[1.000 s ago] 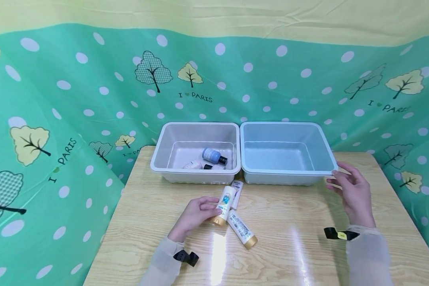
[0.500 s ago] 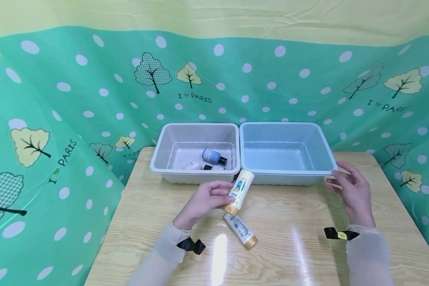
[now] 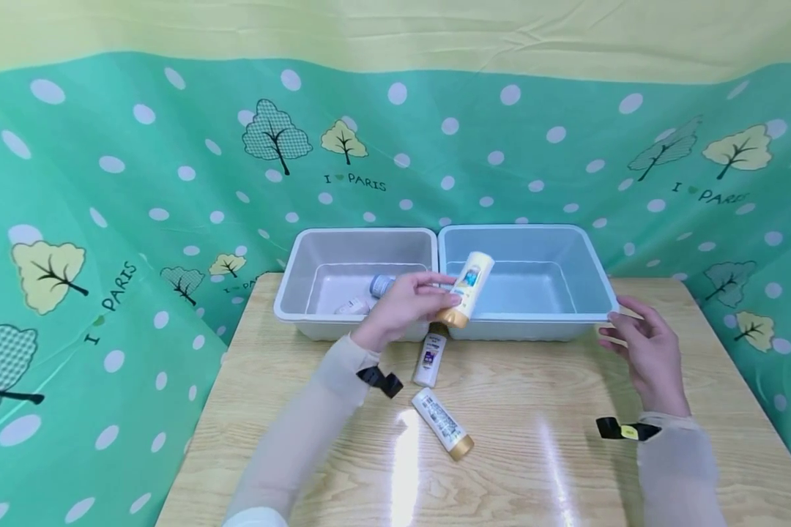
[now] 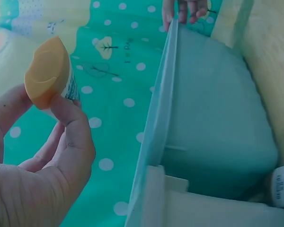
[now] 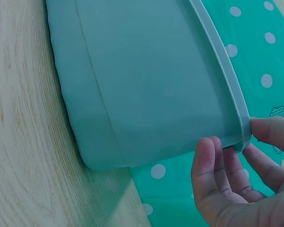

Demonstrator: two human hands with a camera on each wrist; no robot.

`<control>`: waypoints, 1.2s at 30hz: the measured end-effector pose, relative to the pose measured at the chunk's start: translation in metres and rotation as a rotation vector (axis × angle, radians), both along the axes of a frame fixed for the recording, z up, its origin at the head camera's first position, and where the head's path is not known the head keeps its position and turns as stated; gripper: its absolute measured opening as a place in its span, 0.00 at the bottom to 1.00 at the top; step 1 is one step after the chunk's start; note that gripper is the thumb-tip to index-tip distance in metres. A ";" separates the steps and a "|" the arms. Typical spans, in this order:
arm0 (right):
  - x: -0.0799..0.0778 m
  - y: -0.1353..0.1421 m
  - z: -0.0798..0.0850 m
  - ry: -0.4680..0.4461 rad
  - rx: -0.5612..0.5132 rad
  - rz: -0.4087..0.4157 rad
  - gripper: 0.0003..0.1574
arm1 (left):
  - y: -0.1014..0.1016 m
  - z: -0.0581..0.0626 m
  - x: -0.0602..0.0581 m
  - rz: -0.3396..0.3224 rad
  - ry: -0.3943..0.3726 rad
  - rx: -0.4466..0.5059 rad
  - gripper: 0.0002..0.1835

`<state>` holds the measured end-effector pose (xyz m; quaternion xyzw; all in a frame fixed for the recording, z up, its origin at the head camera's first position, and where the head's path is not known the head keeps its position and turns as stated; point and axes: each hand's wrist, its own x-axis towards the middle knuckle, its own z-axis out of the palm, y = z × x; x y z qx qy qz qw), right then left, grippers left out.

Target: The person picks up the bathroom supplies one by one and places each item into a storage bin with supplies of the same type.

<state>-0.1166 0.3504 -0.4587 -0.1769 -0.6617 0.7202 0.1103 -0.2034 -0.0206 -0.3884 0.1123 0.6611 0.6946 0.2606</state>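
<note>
My left hand [image 3: 409,301] pinches a white bottle with a gold cap [image 3: 476,278] between thumb and fingers. It holds the bottle tilted, cap end lower, above the front left corner of the light blue bin [image 3: 527,319]. In the left wrist view, the gold cap [image 4: 47,71] faces the camera. My right hand [image 3: 649,351] grips the blue bin's front right corner. In the right wrist view, the thumb lies on the bin's rim [image 5: 227,71] and the fingers curl beneath it.
Left of the blue bin stands a grey bin [image 3: 290,293] holding a blue bottle [image 3: 379,285] and a pink-white bottle [image 3: 352,306], partly hidden by my left arm. On the wooden table [image 3: 534,410] lie a white bottle with a dark cap [image 3: 430,359] and another gold-capped bottle [image 3: 443,421].
My left hand has lifted the gold-capped bottle from beside the other bottles and carried it forward and right to the blue bin. My right hand has stayed at the bin's corner.
</note>
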 end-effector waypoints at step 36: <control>-0.002 0.005 -0.001 0.001 0.006 0.017 0.33 | 0.140 -0.015 -0.132 -0.132 0.046 -0.419 0.13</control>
